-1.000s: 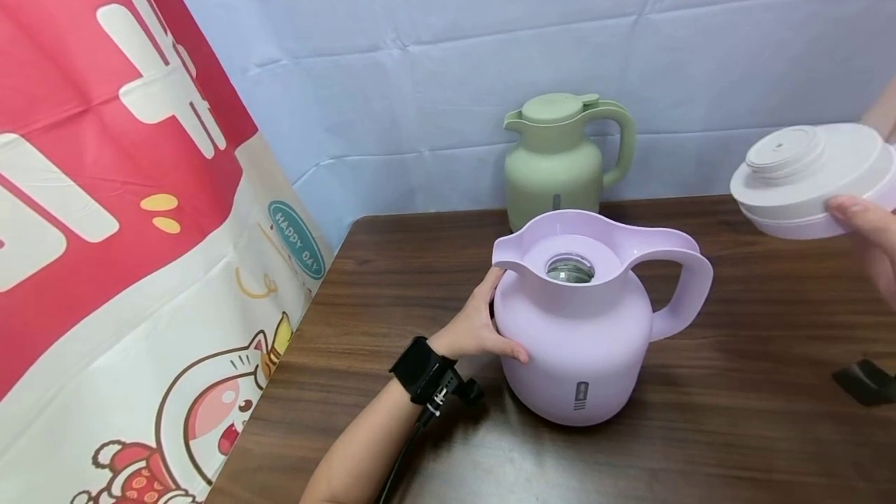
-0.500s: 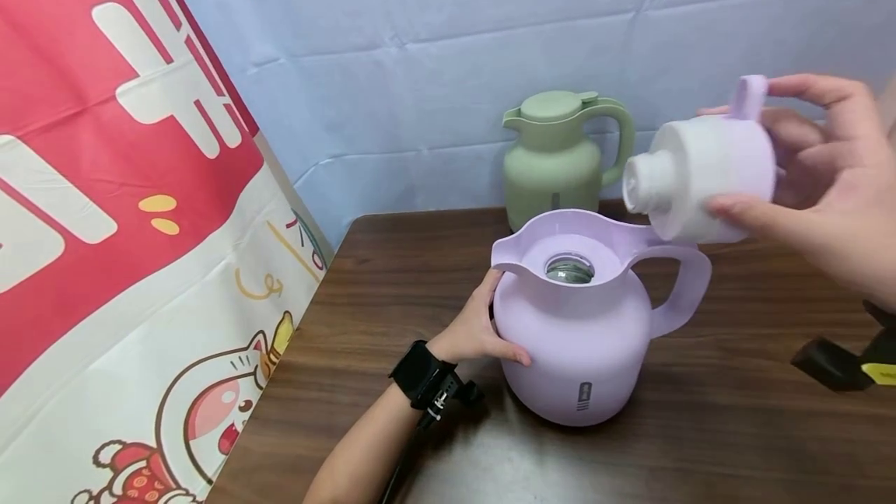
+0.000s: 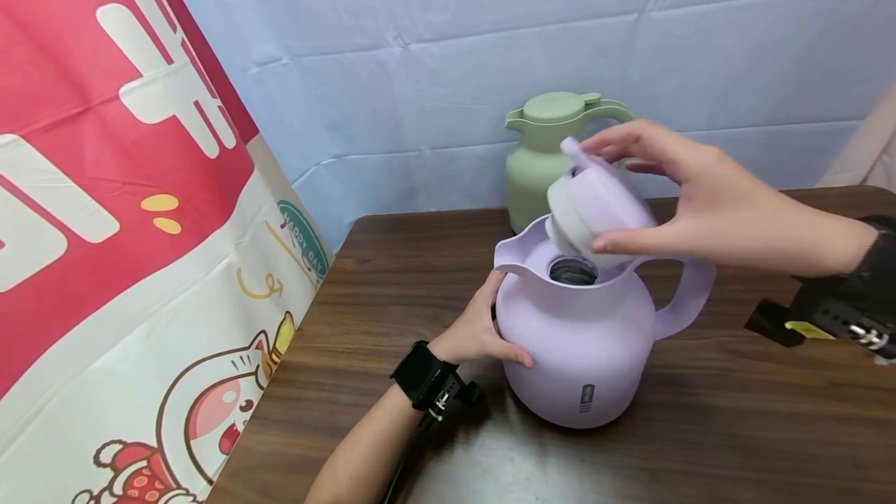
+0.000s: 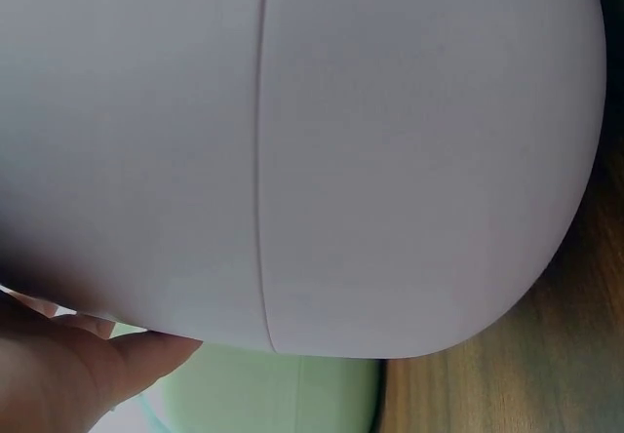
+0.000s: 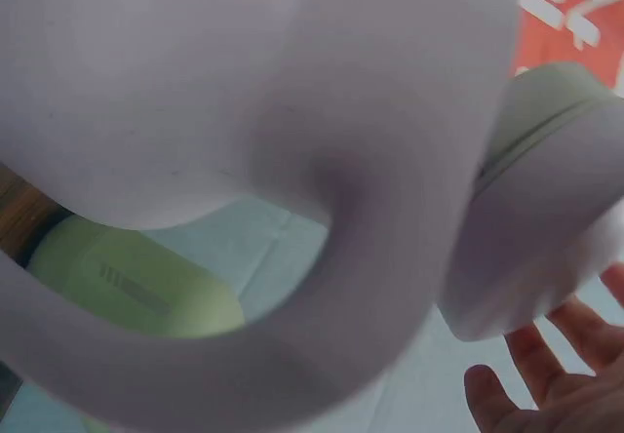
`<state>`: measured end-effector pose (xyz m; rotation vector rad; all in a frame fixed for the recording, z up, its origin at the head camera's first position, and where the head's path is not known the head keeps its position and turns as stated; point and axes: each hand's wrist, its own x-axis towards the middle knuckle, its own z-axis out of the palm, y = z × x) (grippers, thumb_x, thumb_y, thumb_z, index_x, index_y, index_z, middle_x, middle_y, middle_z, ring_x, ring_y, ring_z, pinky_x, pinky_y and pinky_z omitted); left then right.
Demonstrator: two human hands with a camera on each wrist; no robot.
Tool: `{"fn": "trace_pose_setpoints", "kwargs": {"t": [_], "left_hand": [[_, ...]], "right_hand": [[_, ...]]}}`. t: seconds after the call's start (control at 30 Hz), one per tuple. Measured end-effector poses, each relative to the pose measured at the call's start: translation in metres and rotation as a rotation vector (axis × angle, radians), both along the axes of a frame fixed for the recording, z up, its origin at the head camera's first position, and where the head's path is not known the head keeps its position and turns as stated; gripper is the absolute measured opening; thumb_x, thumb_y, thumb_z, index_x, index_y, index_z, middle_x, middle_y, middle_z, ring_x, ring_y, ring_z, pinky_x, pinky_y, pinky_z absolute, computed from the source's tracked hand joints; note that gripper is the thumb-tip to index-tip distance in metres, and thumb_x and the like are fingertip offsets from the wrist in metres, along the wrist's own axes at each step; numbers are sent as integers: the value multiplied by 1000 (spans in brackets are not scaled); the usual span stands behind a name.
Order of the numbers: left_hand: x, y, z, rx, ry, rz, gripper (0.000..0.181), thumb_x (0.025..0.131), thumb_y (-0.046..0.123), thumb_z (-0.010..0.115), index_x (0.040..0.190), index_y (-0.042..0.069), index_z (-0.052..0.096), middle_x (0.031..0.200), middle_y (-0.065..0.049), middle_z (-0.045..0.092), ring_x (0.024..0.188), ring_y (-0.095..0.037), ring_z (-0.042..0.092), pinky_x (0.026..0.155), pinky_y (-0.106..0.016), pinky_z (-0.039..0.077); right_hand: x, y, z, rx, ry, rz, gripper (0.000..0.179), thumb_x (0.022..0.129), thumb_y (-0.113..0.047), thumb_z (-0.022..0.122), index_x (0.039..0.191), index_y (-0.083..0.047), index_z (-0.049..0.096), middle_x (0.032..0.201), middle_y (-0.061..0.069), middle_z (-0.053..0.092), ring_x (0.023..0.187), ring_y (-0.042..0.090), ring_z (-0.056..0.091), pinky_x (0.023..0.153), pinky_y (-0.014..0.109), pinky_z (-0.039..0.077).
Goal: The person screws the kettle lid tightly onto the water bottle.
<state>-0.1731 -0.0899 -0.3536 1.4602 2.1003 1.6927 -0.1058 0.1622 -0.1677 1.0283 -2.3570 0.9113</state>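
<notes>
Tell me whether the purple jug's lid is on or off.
Off: the right hand holds the lid tilted over the purple jug, and the round opening shows uncovered in the head view.

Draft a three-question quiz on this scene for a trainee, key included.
1. Which hand holds the lilac-and-white stopper, and which the lilac jug?
2. True or false: the stopper sits level and fully covers the jug's opening.
3. The green jug stands: A) in front of the lilac jug; B) behind it; C) inside it.

Key:
1. Right hand, stopper; left hand, jug.
2. False: it is tilted and the opening shows.
3. B
</notes>
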Motion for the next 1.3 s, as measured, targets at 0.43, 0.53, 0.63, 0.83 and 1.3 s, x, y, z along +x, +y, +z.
{"fn": "trace_pose_setpoints", "kwargs": {"t": [0.43, 0.53, 0.63, 0.83, 1.3], "left_hand": [[2, 2, 2, 5, -78, -48, 121, 58, 67, 76, 149, 14, 18, 137, -9, 39, 117, -15, 46, 95, -35, 43], [8, 1, 11, 11, -89, -61, 121, 59, 65, 76, 148, 8, 17, 136, -13, 40, 116, -14, 47, 95, -35, 43], [16, 0, 22, 11, -102, -68, 122, 61, 65, 76, 147, 3, 16, 135, -16, 39, 116, -13, 47, 95, -35, 43], [22, 1, 30, 6, -87, -67, 122, 63, 66, 74, 148, 2, 14, 135, -18, 39, 115, -12, 46, 95, -34, 43], [20, 4, 28, 14, -71, -77, 121, 62, 64, 74, 148, 2, 14, 137, -16, 37, 116, -12, 46, 96, -34, 43]], "right_hand": [[-10, -21, -3, 299, -31, 117, 63, 74, -43, 80, 131, -28, 58, 130, -9, 53, 117, 12, 42, 85, 41, 41], [-12, -22, -5, 343, -11, 156, 62, 77, -44, 78, 133, -28, 57, 130, -7, 53, 119, 16, 42, 88, 44, 39], [-13, -23, -8, 381, 1, 193, 61, 80, -42, 75, 135, -24, 56, 131, -4, 52, 120, 17, 41, 90, 45, 40], [-7, -20, -11, 450, -115, 178, 64, 88, -46, 64, 145, -32, 39, 144, -8, 35, 132, 16, 29, 97, 49, 36], [-4, -11, -4, 548, -223, 97, 65, 91, -46, 60, 147, -46, 26, 150, -11, 27, 136, 15, 25, 102, 50, 28]]}}
